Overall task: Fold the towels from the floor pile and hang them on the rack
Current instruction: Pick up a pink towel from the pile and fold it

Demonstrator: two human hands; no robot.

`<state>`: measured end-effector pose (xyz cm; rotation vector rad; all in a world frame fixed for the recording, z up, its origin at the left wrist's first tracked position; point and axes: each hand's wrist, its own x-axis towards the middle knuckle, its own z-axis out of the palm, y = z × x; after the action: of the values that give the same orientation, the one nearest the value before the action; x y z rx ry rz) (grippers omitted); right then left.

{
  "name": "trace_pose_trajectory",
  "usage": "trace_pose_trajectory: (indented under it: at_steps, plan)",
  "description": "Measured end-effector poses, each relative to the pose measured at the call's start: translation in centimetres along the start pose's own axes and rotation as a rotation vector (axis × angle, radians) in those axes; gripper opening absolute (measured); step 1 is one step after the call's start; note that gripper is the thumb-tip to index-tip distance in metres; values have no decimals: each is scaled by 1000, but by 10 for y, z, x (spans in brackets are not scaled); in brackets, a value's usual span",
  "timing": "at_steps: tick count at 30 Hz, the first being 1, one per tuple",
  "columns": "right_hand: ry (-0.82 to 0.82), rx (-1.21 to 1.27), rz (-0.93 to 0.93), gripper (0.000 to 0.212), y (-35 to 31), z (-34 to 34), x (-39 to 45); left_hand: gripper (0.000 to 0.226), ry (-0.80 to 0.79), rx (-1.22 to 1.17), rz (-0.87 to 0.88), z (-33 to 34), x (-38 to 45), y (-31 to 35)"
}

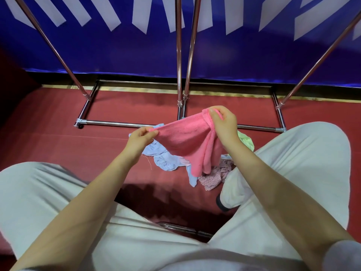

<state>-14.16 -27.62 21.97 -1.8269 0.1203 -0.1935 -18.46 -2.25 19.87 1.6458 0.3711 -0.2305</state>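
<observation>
Head view, the only one: the pink towel (187, 137) hangs in mid-air at the centre of the frame, stretched between both hands above the floor pile (168, 159). The left hand (139, 136), just left of centre, pinches one top corner between thumb and curled fingers. The right hand (224, 124), a little higher and right of centre, has its grip closed on the other top corner, where the cloth is bunched into several vertical pleats. The rest of the towel droops to a point toward lower centre, over a pale blue cloth (156, 151), a mottled pinkish cloth (216, 176) and a light green one (247, 140) peeping out behind the right wrist.

The step in hand looks like opening the towel out before the first fold. To do it well, the right-hand side needs sorting: that grip seems to hold more than a single corner, so the pleats should be shaken or walked out until only the true corner is pinched. Whether the far edge is doubled over there is hard to say, since the hand covers it. Then level both hands, pull the top edge taut and let the towel hang flat and clear of the pile, so nothing below snags. Only then bring corner to corner.

The rack (178, 55) stands beyond, its chrome uprights across the upper frame and its base rails on the red floor (48, 133); no towel shows on the parts in view
</observation>
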Motion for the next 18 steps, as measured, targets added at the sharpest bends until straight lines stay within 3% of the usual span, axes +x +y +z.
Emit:
trace_pose_trajectory:
  at_steps: [4,9,13,18]
  plan:
    - [49,72,44,12,1,-2,2,15,-25,-126,8,14,-9,10]
    - [75,77,64,16,1,2,3,14,92,-296,-12,21,-16,19]
    - [-25,16,25,15,0,7,1,6,200,-509,-50,17,-16,30]
    - [-119,-29,-43,18,-4,18,-4,22,234,-561,4,10,-15,35]
